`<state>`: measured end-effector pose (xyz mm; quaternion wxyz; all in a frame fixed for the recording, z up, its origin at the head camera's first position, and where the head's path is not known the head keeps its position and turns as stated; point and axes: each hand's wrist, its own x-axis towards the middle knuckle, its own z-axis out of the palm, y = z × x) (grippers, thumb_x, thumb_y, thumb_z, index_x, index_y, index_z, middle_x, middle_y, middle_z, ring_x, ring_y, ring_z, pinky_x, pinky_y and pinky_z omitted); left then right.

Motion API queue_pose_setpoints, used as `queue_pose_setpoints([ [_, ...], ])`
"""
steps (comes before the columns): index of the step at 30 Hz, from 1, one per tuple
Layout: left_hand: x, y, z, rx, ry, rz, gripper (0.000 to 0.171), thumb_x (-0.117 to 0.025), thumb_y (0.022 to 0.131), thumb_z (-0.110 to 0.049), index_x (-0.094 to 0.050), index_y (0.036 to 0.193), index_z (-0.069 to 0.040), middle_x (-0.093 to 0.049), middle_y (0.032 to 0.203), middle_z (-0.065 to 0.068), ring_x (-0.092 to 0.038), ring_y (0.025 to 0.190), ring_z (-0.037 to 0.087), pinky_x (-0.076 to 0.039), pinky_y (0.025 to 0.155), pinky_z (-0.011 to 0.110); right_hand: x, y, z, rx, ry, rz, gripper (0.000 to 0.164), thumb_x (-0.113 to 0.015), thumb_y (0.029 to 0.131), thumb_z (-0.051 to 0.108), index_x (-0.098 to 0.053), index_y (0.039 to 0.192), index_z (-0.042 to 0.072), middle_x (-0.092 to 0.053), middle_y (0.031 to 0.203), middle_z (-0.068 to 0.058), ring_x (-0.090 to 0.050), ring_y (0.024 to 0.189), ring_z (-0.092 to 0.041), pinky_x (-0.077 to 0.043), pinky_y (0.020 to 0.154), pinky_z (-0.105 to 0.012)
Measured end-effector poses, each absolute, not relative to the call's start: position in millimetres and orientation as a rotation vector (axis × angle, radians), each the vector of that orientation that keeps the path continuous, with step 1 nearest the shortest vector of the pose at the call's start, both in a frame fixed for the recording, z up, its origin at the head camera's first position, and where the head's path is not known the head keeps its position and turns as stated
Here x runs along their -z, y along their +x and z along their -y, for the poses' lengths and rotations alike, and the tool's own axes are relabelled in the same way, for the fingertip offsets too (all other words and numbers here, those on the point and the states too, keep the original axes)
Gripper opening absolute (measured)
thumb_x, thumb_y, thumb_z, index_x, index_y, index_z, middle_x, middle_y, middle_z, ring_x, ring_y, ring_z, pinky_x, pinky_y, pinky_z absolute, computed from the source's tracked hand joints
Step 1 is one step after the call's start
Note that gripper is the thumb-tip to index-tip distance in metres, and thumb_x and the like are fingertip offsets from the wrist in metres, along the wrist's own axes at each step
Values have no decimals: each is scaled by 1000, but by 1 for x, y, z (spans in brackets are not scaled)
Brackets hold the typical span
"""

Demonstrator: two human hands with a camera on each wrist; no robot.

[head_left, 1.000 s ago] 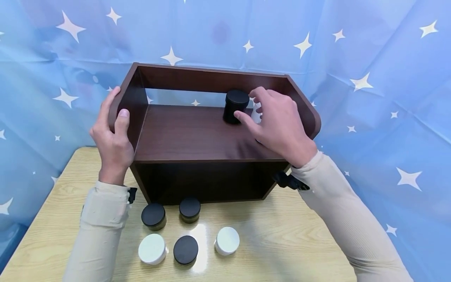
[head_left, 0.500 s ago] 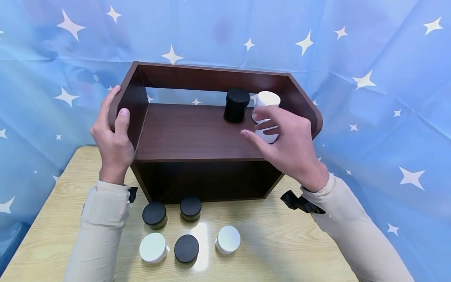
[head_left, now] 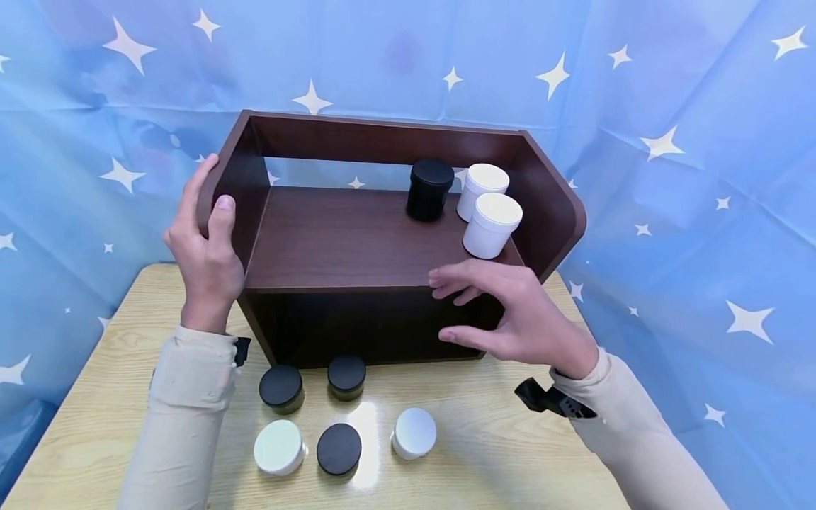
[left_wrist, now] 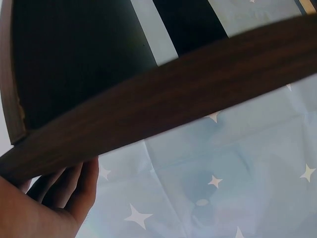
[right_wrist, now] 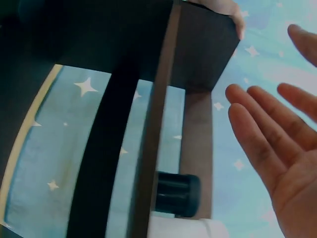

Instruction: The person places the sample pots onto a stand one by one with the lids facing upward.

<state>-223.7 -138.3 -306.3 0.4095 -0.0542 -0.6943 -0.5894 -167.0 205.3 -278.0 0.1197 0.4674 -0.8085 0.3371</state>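
My left hand [head_left: 207, 262] grips the left side panel of a dark brown two-tier wooden shelf [head_left: 344, 244], thumb on the inner face and fingers round the outside. In the left wrist view, those fingers [left_wrist: 84, 191] lie along the panel's edge. On the upper board stand a black lidded jar [head_left: 430, 190] and, to its right, two white lidded jars, one [head_left: 487, 177] behind the other [head_left: 491, 227]. My right hand [head_left: 516, 308] hovers in front of the shelf's lower right, below the white jars, fingers apart from the thumb and holding nothing.
On the wooden table [head_left: 510, 439] before the shelf stand more lidded jars: black ones [head_left: 281, 388] [head_left: 347, 377] [head_left: 339, 449] and white ones [head_left: 278, 447] [head_left: 414, 433]. A blue star-patterned curtain [head_left: 395, 64] hangs behind and at the sides.
My right hand has drawn back from the upper board, moving down and towards me, uncovering the two white jars. My left hand stays on the side panel.
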Motion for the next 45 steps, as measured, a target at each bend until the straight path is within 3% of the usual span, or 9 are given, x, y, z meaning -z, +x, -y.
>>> queue_pose_setpoints([
  [18, 309, -223, 137, 1490, -138, 1748, 50, -52, 92, -30, -62, 139, -13, -60, 144, 9, -54, 137, 15, -42, 107, 18, 361, -144, -213, -1093, 1321, 2513, 69, -90, 73, 31, -61, 133, 14, -68, 127, -2, -65, 116, -14, -59, 87, -30],
  [22, 305, -220, 135, 1487, -140, 1749, 50, -52, 93, -30, -62, 139, -12, -60, 144, 10, -54, 138, 15, -42, 108, 18, 377, -143, -210, -1075, 1343, 2518, 69, -90, 73, 36, -61, 132, 15, -67, 129, -3, -64, 118, -15, -59, 87, -32],
  [34, 319, -235, 147, 1443, -183, 1762, 49, -54, 92, -34, -61, 140, -23, -61, 144, 3, -52, 139, 12, -43, 109, 20, 431, -133, -196, -1045, 1371, 2600, 74, -91, 70, 37, -61, 132, 12, -67, 129, 0, -66, 114, -16, -57, 88, -30],
  [45, 315, -231, 144, 1462, -141, 1764, 50, -53, 92, -32, -62, 139, -17, -60, 145, 6, -54, 136, 14, -42, 108, 18, 466, -127, -194, -988, 1309, 2657, 74, -94, 65, 36, -64, 128, 12, -69, 125, 3, -68, 113, -13, -57, 91, -29],
])
